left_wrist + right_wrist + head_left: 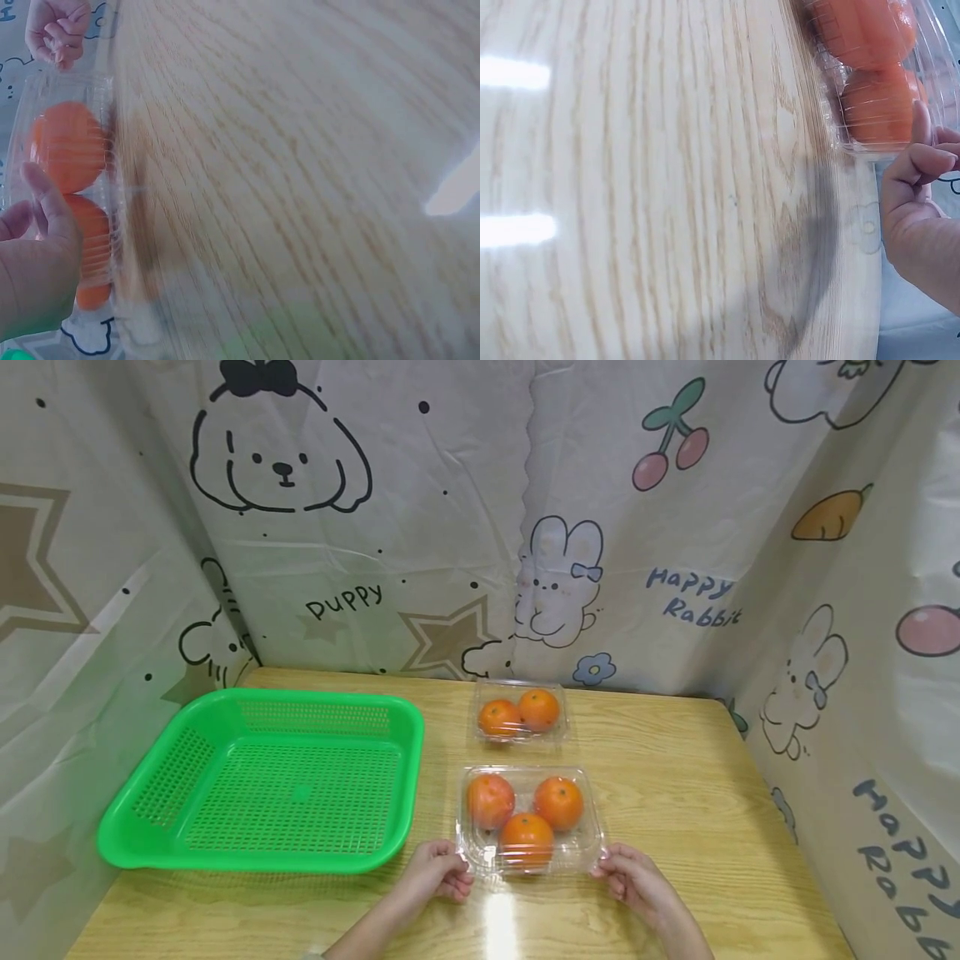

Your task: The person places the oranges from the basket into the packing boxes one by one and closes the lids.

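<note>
A clear plastic fruit box (577, 853) stands on the table in front of me, with three oranges (558, 803) inside. My left hand (437, 875) pinches its near left corner between thumb and fingers. At the near right corner my right hand (634, 878) pinches the rim the same way. In the left wrist view, the thumb of my left hand (41, 259) lies against the box wall (105, 165). From the right wrist, my right hand (922, 195) shows at the box's end, its fingers bent.
Behind it sits a second clear plastic box (557, 735) holding two oranges (538, 710). A green plastic basket (300, 862) takes up the left of the wooden table (675, 777). Printed cloth (450, 568) hangs along the back and both sides.
</note>
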Demonstrator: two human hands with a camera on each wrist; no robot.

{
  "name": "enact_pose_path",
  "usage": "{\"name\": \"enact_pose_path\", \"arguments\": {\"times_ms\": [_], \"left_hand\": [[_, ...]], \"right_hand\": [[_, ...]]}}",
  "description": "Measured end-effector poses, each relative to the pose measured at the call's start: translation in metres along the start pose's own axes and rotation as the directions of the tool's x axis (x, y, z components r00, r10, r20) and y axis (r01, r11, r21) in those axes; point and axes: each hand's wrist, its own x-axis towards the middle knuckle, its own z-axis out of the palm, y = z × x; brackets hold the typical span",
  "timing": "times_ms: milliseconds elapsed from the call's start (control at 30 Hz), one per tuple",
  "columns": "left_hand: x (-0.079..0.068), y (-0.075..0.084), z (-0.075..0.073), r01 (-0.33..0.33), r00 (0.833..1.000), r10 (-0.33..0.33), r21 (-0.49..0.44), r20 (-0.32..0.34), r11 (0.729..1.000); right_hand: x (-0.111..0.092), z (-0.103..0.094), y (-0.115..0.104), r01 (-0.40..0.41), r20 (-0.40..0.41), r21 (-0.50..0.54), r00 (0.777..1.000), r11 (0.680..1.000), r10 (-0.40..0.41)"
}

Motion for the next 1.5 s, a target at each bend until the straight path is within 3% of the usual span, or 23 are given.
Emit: {"name": "enact_pose_path", "arguments": {"times_ms": [233, 400, 567, 667, 767, 867, 967, 1067, 1133, 1200, 1367, 1500], "left_hand": [[0.000, 0.001, 0.001, -0.003, 1.000, 0.003, 0.019, -0.003, 1.000], [-0.001, 0.001, 0.003, -0.069, 0.996, 0.077, 0.162, -0.043, 0.984], [-0.001, 0.000, 0.005, -0.167, 0.967, 0.229, 0.401, -0.111, 0.901], [0.000, -0.002, 0.006, -0.217, 0.939, 0.315, 0.475, -0.136, 0.853], [0.000, -0.003, 0.007, -0.259, 0.910, 0.389, 0.537, -0.141, 0.802], [0.000, -0.003, 0.007, -0.293, 0.884, 0.452, 0.619, -0.115, 0.729], [0.001, -0.004, 0.008, -0.319, 0.866, 0.495, 0.683, -0.072, 0.657], [0.002, -0.004, 0.010, -0.340, 0.857, 0.515, 0.715, -0.033, 0.612], [0.002, -0.004, 0.012, -0.358, 0.847, 0.532, 0.731, -0.008, 0.581], [0.001, -0.003, 0.014, -0.377, 0.831, 0.557, 0.752, 0.017, 0.540], [0.002, -0.002, 0.018, -0.409, 0.784, 0.616, 0.813, 0.082, 0.413], [0.003, -0.001, 0.021, -0.414, 0.765, 0.632, 0.848, 0.127, 0.330]], "right_hand": [[-0.001, 0.000, -0.002, -0.006, 0.020, -0.001, 1.000, 1.000, 0.006], [-0.003, 0.003, -0.006, -0.030, -0.022, -0.057, 0.999, 0.998, 0.029], [-0.005, 0.008, -0.009, -0.012, -0.144, -0.195, 0.989, 0.981, -0.017], [-0.003, 0.012, -0.010, 0.010, -0.237, -0.314, 0.967, 0.949, -0.088], [-0.001, 0.016, -0.010, 0.056, -0.282, -0.456, 0.938, 0.888, -0.203], [0.000, 0.018, -0.009, 0.156, -0.244, -0.565, 0.906, 0.810, -0.345], [0.001, 0.019, -0.007, 0.262, -0.154, -0.667, 0.867, 0.698, -0.473], [0.001, 0.022, -0.007, 0.358, -0.047, -0.748, 0.812, 0.559, -0.582], [-0.002, 0.030, -0.011, 0.381, -0.004, -0.785, 0.785, 0.488, -0.620], [-0.004, 0.035, -0.013, 0.401, 0.024, -0.802, 0.764, 0.444, -0.645], [0.003, 0.029, -0.004, 0.407, 0.057, -0.832, 0.737, 0.376, -0.673], [0.006, 0.028, 0.001, 0.417, 0.083, -0.850, 0.708, 0.321, -0.701]]}}
